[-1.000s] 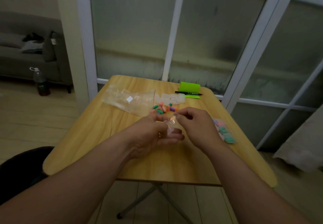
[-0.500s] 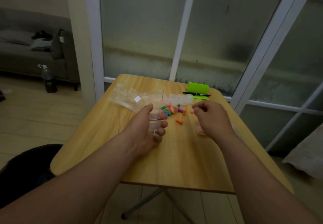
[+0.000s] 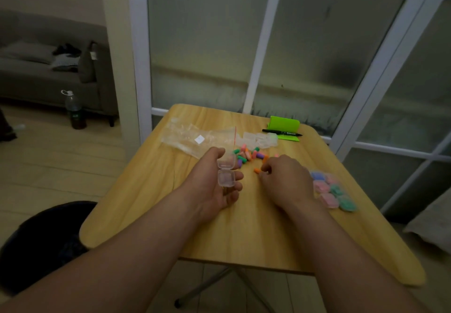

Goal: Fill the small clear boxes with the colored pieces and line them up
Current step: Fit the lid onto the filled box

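Item 1. Table [image 3: 244, 234]: pale wood-grain top with rounded corners and a smooth matt finish.

Item 2. Small clear box [image 3: 226, 171]: hard transparent plastic, rounded-square, with the hinged lid thrown open. We find it above the table's middle, in the left hand [image 3: 212, 185]. The thumb lies along the lid side and the curled fingers cradle the base from beneath.

Item 3. Coloured pieces [image 3: 249, 154]: short stubby cylinders in green, pink, orange and purple. They lie in a loose heap on the table just beyond the box.

Item 4. Orange piece [image 3: 256, 171]: a single piece lying apart from the heap. The right hand [image 3: 285, 181] rests knuckles-up beside it, fingers curled toward it. We cannot tell whether they pinch anything.

Item 5. Empty clear boxes [image 3: 260, 139]: a frosted-looking cluster of the same shape, behind the heap.

Item 6. Plastic bag [image 3: 192, 138]: a thin, crinkled, glossy film with a red zip line and a small white label, lying flat at far left.

Item 7. Green stand [image 3: 284, 125]: bright, smooth and slab-like. A slim black pen [image 3: 280, 132] lies across its front.

Item 8. Pastel cases [image 3: 332, 190]: rounded squares in blue, pink and mint under a shiny clear wrap, at the table's right edge.
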`<action>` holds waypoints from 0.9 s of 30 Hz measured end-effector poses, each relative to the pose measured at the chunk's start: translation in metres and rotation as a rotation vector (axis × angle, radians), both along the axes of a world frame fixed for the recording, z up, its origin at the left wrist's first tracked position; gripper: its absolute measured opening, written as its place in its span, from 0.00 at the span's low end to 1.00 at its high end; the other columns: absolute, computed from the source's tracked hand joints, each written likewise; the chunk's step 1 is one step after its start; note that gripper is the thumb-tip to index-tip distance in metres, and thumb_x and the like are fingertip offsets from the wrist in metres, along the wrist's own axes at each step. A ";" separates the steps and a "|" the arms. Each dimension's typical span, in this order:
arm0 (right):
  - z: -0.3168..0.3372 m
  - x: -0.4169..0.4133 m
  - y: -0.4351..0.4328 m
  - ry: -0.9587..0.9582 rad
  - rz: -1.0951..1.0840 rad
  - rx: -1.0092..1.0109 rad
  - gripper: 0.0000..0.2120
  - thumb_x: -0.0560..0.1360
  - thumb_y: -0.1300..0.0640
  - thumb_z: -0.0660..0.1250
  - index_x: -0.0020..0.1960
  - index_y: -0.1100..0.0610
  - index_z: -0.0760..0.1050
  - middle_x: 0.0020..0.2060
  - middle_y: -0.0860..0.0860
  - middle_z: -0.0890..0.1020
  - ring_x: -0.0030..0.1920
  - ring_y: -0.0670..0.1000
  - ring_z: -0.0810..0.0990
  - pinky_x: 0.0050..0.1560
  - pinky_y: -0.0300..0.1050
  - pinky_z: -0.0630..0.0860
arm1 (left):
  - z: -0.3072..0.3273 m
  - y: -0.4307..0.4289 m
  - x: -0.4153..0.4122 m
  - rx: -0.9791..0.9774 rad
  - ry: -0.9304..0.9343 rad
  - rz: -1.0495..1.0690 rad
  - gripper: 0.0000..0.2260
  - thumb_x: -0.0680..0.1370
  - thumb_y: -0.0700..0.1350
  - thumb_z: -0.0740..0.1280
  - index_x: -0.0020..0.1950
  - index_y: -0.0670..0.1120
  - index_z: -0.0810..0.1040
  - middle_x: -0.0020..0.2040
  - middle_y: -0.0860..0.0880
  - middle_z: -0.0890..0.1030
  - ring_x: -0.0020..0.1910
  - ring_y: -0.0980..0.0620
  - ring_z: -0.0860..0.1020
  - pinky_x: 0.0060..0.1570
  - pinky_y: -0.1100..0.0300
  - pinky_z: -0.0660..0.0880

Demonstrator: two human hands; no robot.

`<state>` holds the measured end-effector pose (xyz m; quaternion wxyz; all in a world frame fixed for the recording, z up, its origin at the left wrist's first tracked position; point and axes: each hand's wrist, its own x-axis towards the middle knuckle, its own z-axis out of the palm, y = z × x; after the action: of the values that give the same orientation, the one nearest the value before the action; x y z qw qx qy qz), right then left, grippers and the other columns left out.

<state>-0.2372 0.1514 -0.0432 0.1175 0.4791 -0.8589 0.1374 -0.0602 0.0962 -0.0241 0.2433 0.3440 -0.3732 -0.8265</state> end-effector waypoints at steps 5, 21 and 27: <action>-0.001 0.003 -0.002 0.005 -0.009 -0.016 0.07 0.81 0.46 0.67 0.54 0.46 0.82 0.52 0.49 0.82 0.55 0.54 0.79 0.57 0.56 0.76 | -0.003 -0.002 -0.003 -0.018 0.004 -0.012 0.24 0.83 0.60 0.59 0.66 0.42 0.78 0.42 0.46 0.79 0.34 0.51 0.75 0.34 0.57 0.70; 0.025 0.020 0.035 -0.531 0.302 -0.382 0.03 0.77 0.56 0.74 0.49 0.49 0.83 0.43 0.44 0.84 0.45 0.42 0.81 0.48 0.47 0.80 | 0.001 0.009 -0.006 0.028 0.132 -0.131 0.19 0.84 0.56 0.59 0.64 0.43 0.77 0.45 0.43 0.80 0.38 0.49 0.77 0.41 0.56 0.73; 0.026 0.046 0.040 -0.297 0.466 -0.256 0.04 0.75 0.55 0.75 0.46 0.47 0.82 0.43 0.43 0.77 0.46 0.43 0.74 0.47 0.44 0.74 | 0.003 0.011 -0.007 -0.004 0.130 -0.176 0.21 0.84 0.57 0.56 0.69 0.49 0.80 0.49 0.49 0.82 0.43 0.53 0.77 0.45 0.56 0.72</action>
<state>-0.1912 0.1916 -0.0172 0.0151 0.6194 -0.7093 0.3362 -0.0673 0.1073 -0.0211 0.1941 0.2552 -0.3870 -0.8645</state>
